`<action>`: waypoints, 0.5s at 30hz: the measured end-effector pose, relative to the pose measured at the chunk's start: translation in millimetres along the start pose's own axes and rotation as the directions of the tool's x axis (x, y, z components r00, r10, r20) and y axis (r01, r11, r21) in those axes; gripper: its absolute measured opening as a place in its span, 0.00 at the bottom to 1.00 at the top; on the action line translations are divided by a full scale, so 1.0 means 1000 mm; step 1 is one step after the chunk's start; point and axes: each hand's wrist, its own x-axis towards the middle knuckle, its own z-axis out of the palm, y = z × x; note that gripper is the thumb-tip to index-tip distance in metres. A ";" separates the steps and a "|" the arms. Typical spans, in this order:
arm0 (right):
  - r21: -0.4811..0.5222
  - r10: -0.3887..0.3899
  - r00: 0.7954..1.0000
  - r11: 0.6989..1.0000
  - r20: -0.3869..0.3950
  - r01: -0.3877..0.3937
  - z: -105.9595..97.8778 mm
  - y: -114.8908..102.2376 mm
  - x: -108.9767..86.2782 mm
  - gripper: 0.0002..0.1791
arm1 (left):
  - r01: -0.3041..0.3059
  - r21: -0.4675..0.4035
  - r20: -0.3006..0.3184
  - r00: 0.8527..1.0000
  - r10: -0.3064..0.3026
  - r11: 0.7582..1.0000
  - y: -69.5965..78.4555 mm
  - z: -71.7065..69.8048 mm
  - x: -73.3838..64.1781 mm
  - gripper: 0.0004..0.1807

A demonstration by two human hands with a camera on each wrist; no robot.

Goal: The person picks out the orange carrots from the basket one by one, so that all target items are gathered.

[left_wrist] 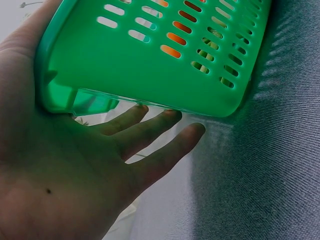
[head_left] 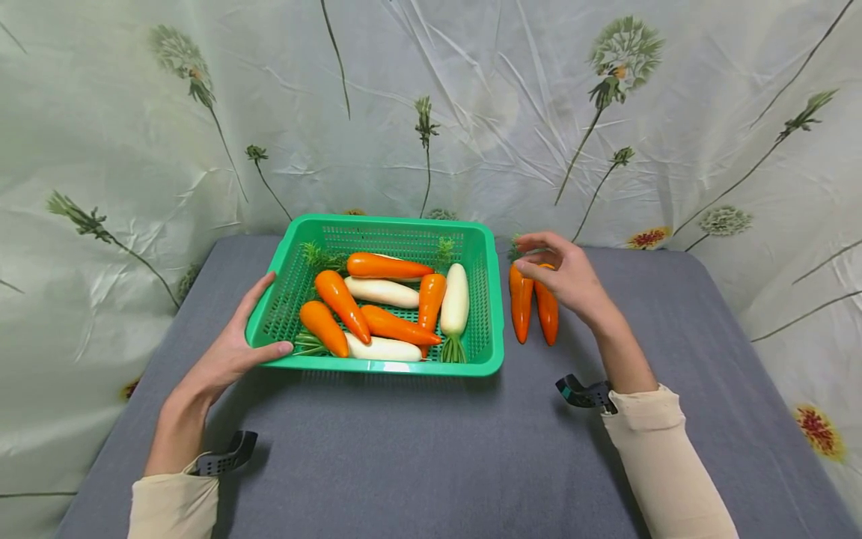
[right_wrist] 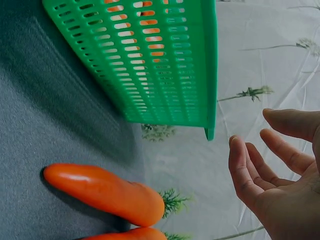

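A green plastic basket (head_left: 494,299) holds several orange carrots (head_left: 323,328) and several white radishes (head_left: 454,299), some with green tops. My left hand (head_left: 232,348) grips its front left corner, the thumb over the front rim. In the left wrist view, the other fingers (left_wrist: 165,150) reach along the outside of the green wall (left_wrist: 145,75). Two more carrots (head_left: 521,303) lie side by side on the table, right of the basket. Above their leafy ends hovers my right hand (head_left: 566,273), holding nothing. The right wrist view shows its fingers loosely bent, apart from the nearer carrot (right_wrist: 107,192).
A grey cloth covers the table (head_left: 404,449). Behind it hangs a pale curtain (head_left: 471,112) printed with dandelions and stems. Dark straps (head_left: 586,393) sit at both wrists, below the beige sleeves' cuffs.
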 end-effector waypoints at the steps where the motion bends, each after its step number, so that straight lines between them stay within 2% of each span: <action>1: -0.002 -0.001 1.000 1.000 0.003 0.001 0.001 -0.001 0.000 0.24 | -0.001 -0.002 0.001 1.000 0.001 1.000 0.000 0.000 0.000 0.59; 15: 0.037 -0.039 0.998 0.999 0.058 0.037 0.025 -0.007 0.004 0.24 | 0.013 -0.017 0.005 1.000 -0.013 1.000 0.000 0.001 -0.001 0.60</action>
